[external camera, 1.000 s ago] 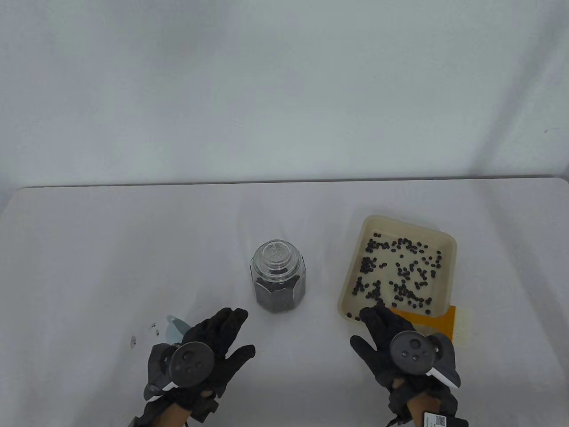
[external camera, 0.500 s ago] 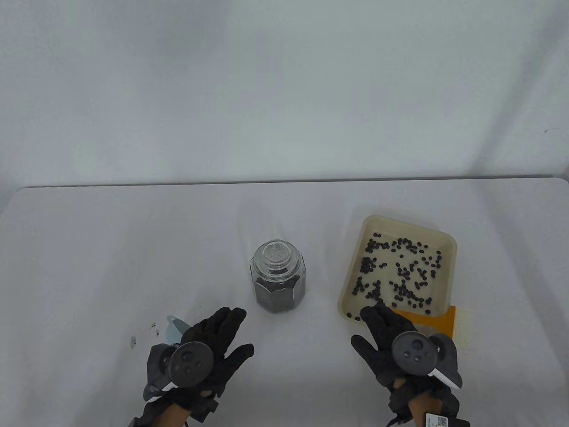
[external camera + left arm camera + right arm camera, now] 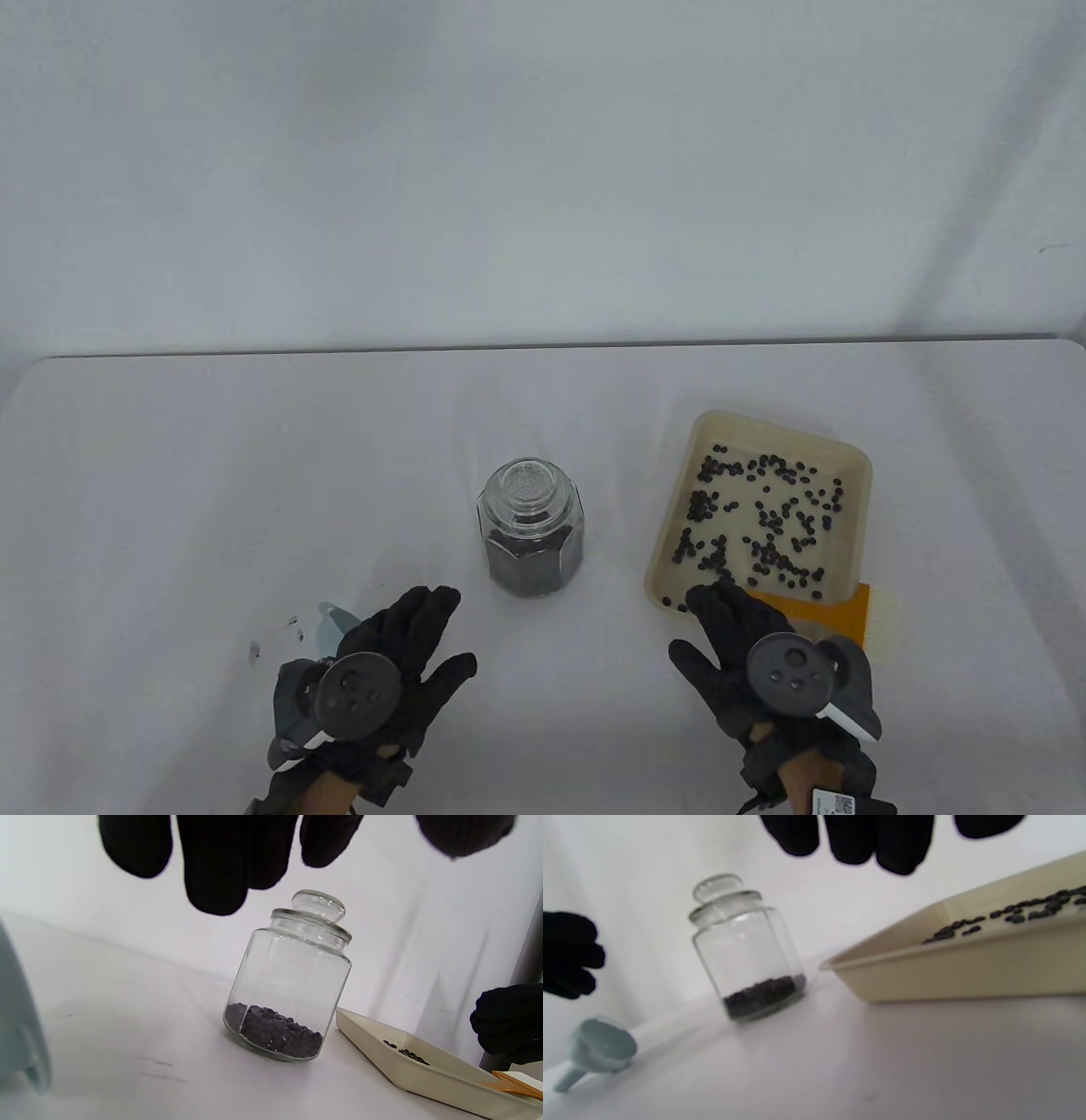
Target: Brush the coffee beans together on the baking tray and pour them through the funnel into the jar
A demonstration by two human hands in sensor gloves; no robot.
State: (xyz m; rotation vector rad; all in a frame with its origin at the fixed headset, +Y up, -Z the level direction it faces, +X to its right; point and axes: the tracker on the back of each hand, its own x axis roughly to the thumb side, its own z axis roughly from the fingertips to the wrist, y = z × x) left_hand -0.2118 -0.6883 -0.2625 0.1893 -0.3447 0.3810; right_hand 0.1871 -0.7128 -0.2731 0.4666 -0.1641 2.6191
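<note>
A glass jar [image 3: 532, 531] with its lid on stands mid-table, a dark layer of beans at its bottom [image 3: 275, 1033]. To its right lies the cream baking tray [image 3: 857, 526] with coffee beans [image 3: 764, 518] scattered over it. An orange-handled brush [image 3: 836, 613] lies at the tray's near edge, partly hidden by my right hand [image 3: 730, 620], which hovers open over the tray's near left corner. My left hand [image 3: 416, 628] hovers open near-left of the jar, above a pale blue funnel [image 3: 329, 626] lying on its side [image 3: 598, 1050]. Both hands hold nothing.
The white table [image 3: 212, 475] ends at a far edge against a white cloth backdrop [image 3: 543, 170]. A few dark specks [image 3: 293, 626] lie on the table left of the funnel.
My left hand has drawn back slightly toward the near-left. The right hand, jar, tray and brush have stayed put.
</note>
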